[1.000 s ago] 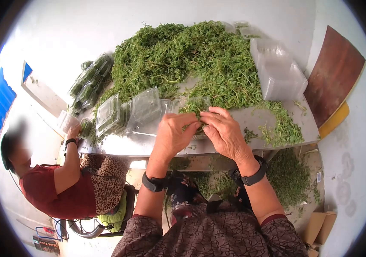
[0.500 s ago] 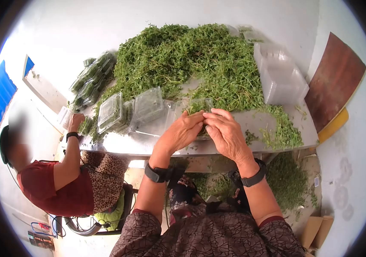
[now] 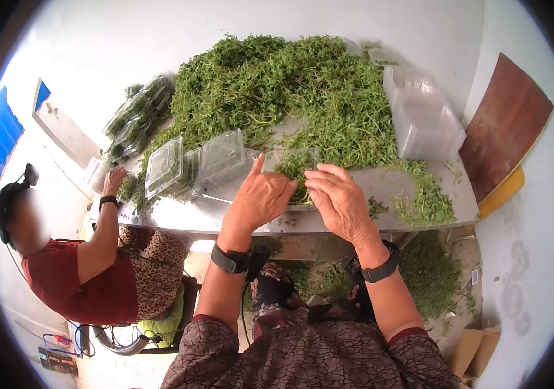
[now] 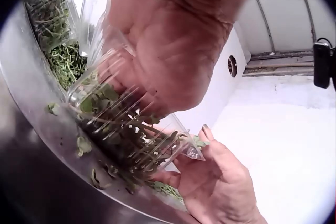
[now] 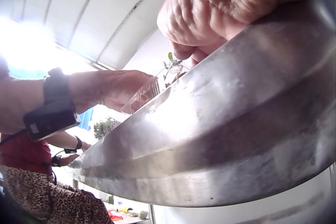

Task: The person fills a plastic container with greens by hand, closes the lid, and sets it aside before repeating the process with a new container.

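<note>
A clear plastic clamshell box (image 4: 173, 153) filled with leafy green sprigs (image 3: 295, 166) sits at the front edge of the metal table. Over its left side is my left hand (image 3: 261, 198), one finger raised in the head view. In the left wrist view that hand's fingers (image 4: 118, 71) show partly behind the clear plastic. My right hand (image 3: 340, 204) stays at the box's right end, fingers extended toward the greens and touching the corner. A large heap of the same greens (image 3: 257, 84) lies behind the box.
Left of my hands stand filled clear boxes (image 3: 164, 170) and another clear box with a raised lid (image 3: 222, 159). Nested clear containers (image 3: 423, 123) stand at the right. A person (image 3: 79, 279) works at the table's left end, near piled packed boxes (image 3: 137, 120).
My left hand has moved left and apart from the right hand, and one finger now points up. More greens show between the hands. The right hand has hardly moved.
</note>
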A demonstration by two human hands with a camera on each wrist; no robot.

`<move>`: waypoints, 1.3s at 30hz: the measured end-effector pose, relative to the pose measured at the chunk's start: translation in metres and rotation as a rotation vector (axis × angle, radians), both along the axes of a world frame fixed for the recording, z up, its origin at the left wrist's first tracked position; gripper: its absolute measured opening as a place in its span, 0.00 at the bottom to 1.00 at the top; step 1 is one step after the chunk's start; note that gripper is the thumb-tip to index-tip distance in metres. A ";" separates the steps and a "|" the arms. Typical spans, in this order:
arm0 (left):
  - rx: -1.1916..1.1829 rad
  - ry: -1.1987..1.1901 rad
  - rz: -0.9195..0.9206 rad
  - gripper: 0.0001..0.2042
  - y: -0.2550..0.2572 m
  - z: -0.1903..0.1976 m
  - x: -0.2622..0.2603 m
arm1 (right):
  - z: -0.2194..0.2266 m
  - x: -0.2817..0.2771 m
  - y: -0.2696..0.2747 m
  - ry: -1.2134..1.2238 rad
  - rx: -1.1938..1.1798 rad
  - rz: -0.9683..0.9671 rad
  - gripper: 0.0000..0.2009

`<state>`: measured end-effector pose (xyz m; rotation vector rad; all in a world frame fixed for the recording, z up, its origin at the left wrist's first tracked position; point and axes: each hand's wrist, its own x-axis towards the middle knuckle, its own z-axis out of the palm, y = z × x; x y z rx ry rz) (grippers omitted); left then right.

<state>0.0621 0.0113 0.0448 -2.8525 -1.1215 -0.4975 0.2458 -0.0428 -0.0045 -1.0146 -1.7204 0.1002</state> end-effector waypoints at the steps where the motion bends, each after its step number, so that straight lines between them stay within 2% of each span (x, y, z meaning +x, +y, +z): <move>1: -0.005 -0.035 -0.008 0.11 -0.001 0.000 0.000 | 0.001 0.000 0.000 -0.005 0.004 -0.001 0.10; 3: -0.008 -0.071 -0.023 0.10 -0.001 0.002 0.001 | 0.001 0.000 -0.001 0.025 -0.007 -0.008 0.10; 5: 0.106 -0.286 -0.055 0.09 -0.003 0.003 0.000 | 0.002 0.001 -0.001 0.032 -0.004 -0.012 0.10; 8: 0.143 -0.272 -0.101 0.09 -0.004 0.011 0.009 | 0.002 0.000 -0.002 0.048 -0.001 0.002 0.10; 10: 0.100 -0.260 -0.116 0.10 0.000 0.002 0.014 | 0.003 0.000 -0.001 0.054 0.006 0.006 0.10; 13: -0.117 -0.028 -0.121 0.14 0.013 -0.014 0.019 | 0.000 0.001 0.000 0.052 0.027 0.000 0.10; 16: -0.090 0.058 -0.133 0.14 0.018 -0.016 0.018 | 0.001 0.001 -0.001 0.064 0.007 0.000 0.11; 20: -0.109 -0.127 -0.098 0.14 0.004 -0.006 0.015 | 0.003 0.001 -0.001 0.063 0.006 0.002 0.11; 22: 0.001 -0.379 -0.132 0.14 -0.005 -0.005 0.009 | 0.003 0.002 -0.002 0.059 -0.006 0.004 0.11; 23: -0.005 -0.384 -0.128 0.14 -0.011 -0.004 0.004 | 0.003 0.003 -0.002 0.056 -0.001 0.003 0.11; 25: 0.194 -0.377 -0.131 0.15 -0.023 -0.004 -0.006 | 0.003 0.002 -0.003 0.045 0.003 0.010 0.11; 32: 0.259 -0.436 -0.050 0.17 -0.039 -0.027 -0.022 | 0.011 0.005 -0.006 -0.010 0.125 0.028 0.11; 39: 0.370 -0.432 -0.095 0.15 -0.035 -0.041 -0.015 | 0.014 0.003 -0.011 -0.103 0.157 0.017 0.05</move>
